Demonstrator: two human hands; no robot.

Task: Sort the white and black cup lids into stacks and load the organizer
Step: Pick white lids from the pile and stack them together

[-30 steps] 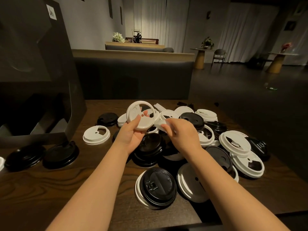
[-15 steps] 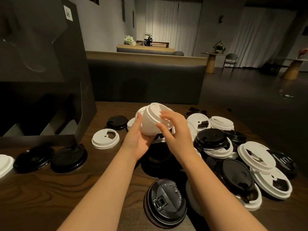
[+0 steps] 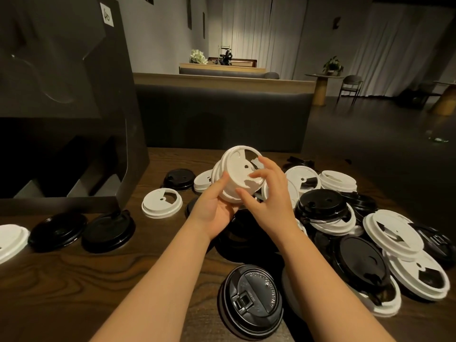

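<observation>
One head-worn wide-angle view looks forward and down from above the person's forearms, close to the work. The fingers of the right hand and the left hand meet near the middle of the frame. Below the fingers the view takes in the near table; left of them stands the organizer, cut by the frame edge; beyond them the dim room recedes. No second view shares it.

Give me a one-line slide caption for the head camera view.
Both hands, left and right, hold a small stack of white lids above mixed lids on the wooden table.
</observation>
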